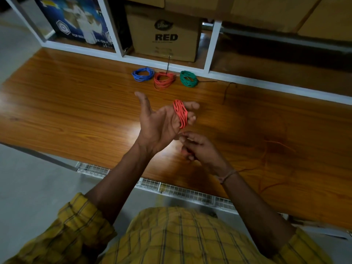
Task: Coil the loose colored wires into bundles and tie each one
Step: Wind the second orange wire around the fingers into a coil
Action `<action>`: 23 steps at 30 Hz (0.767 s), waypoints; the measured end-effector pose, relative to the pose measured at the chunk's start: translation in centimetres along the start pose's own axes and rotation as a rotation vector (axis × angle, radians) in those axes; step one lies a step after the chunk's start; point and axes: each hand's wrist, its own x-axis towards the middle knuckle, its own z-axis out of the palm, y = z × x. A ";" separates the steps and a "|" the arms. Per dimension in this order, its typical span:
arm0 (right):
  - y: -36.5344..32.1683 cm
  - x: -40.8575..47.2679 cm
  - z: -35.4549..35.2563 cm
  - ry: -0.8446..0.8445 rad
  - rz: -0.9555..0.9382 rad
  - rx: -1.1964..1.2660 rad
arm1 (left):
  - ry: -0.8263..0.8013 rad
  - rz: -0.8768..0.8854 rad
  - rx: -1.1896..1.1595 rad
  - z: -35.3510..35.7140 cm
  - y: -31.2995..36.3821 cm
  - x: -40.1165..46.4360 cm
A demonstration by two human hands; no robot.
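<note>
- Orange-red wire coil [181,113], thin insulated strand, sits wound in many turns around the fingers of the left hand [162,121], held up above the wooden tabletop [76,103]; palm faces up, thumb spread wide.
- Right hand [198,147] is just below the coil, fingers curled, apparently pinching the strand; the grip itself is blurred.
- Loose orange tail [274,161] trails over the tabletop to the right, so winding looks unfinished; this coil is not yet tied.
- Judged done: three bundles lie at the tabletop's far edge, side by side: blue wire bundle [143,74], red wire bundle [164,80], green wire bundle [188,78]. Black ties seem to project from the red and green ones.
- Thin black strand [227,92] lies right of them, unused.
- Brown cardboard box printed "RED" [163,37] stands closed in a white shelf compartment [213,46]; contents unseen.
</note>
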 end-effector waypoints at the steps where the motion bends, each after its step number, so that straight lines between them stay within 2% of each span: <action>1: 0.0 -0.2 0.3 -0.021 0.012 0.009 | 0.030 0.021 0.010 -0.1 -0.1 0.2; 6: -0.2 -1.7 0.6 -0.062 -0.004 -0.142 | 0.155 0.175 0.029 -1.0 0.2 1.3; 9: -0.6 -2.6 0.2 -0.015 -0.046 -0.406 | 0.215 0.220 0.094 -1.4 0.3 1.5; 12: -1.9 -3.3 -0.3 0.034 -0.120 -0.661 | 0.296 0.208 0.241 -1.4 -0.1 1.5; 15: -3.4 -4.0 -0.3 0.156 -0.250 -0.936 | 0.361 0.190 0.443 -0.9 -1.0 1.4; 17: -4.3 -4.5 -0.1 0.239 -0.268 -1.046 | 0.402 0.169 0.598 -0.7 -1.7 1.4; 20: -5.8 -4.8 -0.9 0.330 -0.369 -1.071 | 0.410 0.074 0.798 -1.4 -2.0 1.2; 22: -6.8 -4.8 -1.8 0.292 -0.464 -0.947 | 0.357 0.004 0.845 -2.1 -1.5 0.9; 23: -7.6 -4.9 -2.2 0.236 -0.458 -0.807 | 0.301 -0.024 0.854 -2.2 -1.2 0.6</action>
